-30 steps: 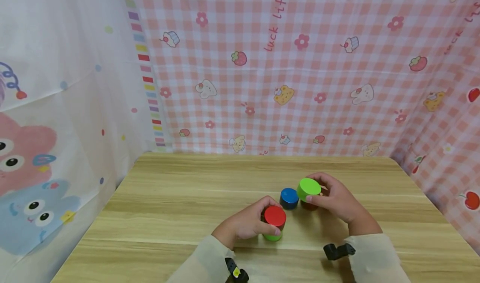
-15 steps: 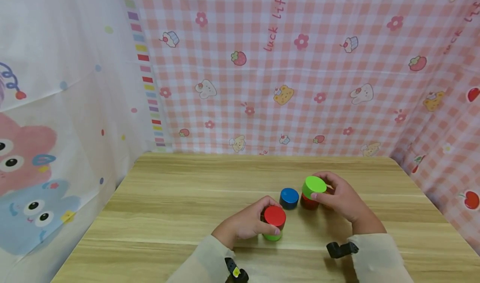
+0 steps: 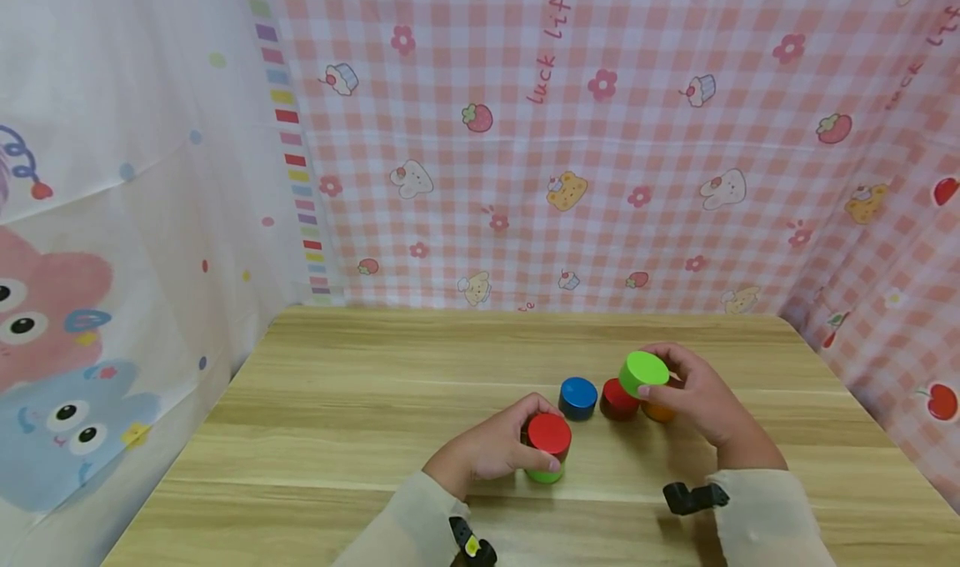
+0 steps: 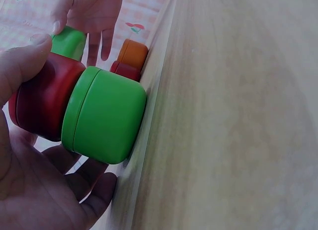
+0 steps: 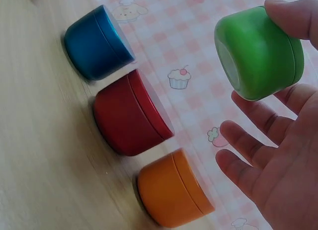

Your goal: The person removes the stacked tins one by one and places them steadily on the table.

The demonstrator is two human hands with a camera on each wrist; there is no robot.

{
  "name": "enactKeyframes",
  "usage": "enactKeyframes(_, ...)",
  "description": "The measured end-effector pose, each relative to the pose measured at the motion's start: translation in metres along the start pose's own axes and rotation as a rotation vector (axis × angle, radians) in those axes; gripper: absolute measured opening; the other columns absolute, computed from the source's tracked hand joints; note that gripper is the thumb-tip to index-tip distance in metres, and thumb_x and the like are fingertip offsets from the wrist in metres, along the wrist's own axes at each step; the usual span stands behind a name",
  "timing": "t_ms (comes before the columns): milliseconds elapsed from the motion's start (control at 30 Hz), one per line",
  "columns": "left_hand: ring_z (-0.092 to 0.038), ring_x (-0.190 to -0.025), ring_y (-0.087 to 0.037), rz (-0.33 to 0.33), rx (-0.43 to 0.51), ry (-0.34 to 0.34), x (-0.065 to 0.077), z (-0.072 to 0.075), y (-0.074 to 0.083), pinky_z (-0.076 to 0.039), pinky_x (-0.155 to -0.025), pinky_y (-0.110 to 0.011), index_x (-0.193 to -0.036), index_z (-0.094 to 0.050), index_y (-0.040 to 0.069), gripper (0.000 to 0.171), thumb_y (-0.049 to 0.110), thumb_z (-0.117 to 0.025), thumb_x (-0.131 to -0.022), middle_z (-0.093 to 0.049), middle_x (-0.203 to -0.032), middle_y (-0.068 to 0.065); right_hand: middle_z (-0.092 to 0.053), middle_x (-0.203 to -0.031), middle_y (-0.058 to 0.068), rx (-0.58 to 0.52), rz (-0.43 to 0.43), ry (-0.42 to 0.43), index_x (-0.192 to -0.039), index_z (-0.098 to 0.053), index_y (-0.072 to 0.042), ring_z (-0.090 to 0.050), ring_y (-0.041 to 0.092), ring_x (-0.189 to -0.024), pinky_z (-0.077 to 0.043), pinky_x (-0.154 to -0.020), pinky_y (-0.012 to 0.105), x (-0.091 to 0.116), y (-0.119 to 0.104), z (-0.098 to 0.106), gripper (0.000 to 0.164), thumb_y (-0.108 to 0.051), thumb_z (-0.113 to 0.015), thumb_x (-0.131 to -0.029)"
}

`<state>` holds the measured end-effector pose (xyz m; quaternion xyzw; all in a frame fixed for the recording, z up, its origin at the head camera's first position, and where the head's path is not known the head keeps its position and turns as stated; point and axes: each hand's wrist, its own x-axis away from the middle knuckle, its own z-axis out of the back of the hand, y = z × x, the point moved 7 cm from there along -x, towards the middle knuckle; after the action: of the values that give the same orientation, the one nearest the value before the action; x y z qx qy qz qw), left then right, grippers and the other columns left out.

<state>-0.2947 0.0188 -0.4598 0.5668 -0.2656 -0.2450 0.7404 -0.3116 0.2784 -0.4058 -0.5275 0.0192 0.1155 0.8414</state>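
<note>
My left hand [image 3: 491, 446] grips a small round red tin [image 3: 550, 432], thumb on its near side. That tin sits on top of a green lidded tin [image 4: 107, 118], which stands on the table. Off to the right, my right hand [image 3: 693, 396] pinches another green tin [image 5: 258, 53] between thumb and fingers, holding it tilted in the air. Below and beside it, a blue tin [image 5: 98, 43], a red tin [image 5: 131, 113] and an orange tin [image 5: 175, 189] stand in a row. In the head view the raised tin and right hand partly cover the orange one.
The wooden table [image 3: 360, 400] reaches back to a pink checked cloth [image 3: 450, 150] hung behind it. A white printed cloth [image 3: 165, 242] hangs along the left side. Small black devices are strapped at both wrists.
My right hand has moved right with the green tin, from over the standing red tin toward the orange one. More of the red tin now shows. My left hand stays in place.
</note>
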Motion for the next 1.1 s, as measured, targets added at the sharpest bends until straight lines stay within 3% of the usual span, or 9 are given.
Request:
enactKeyframes(533,-0.058,-0.117,-0.016,-0.005,-0.004,-0.001,0.001,0.0,0.0,-0.043,-0.11,-0.043,-0.127,-0.057,0.02,0.047,0.008,-0.082,-0.09,-0.065,-0.123,0.003,-0.063,-0.118,-0.007,-0.025,0.004,0.043,-0.136,-0.056,0.003,-0.058,0.008,-0.105,-0.05,-0.09,0.02,0.004,0.013,0.018,0.044,-0.009,-0.072,-0.096)
enactKeyframes(1100,-0.058,-0.117,-0.015,-0.002,-0.006,0.002,0.0,0.0,-0.002,-0.043,-0.111,-0.043,-0.128,-0.057,0.021,0.048,0.006,-0.082,-0.09,-0.065,-0.123,0.003,-0.058,-0.121,-0.014,0.019,-0.058,0.123,-0.137,-0.054,0.002,-0.053,0.004,-0.108,-0.044,-0.091,0.015,0.008,0.038,0.039,0.045,-0.011,-0.072,-0.097)
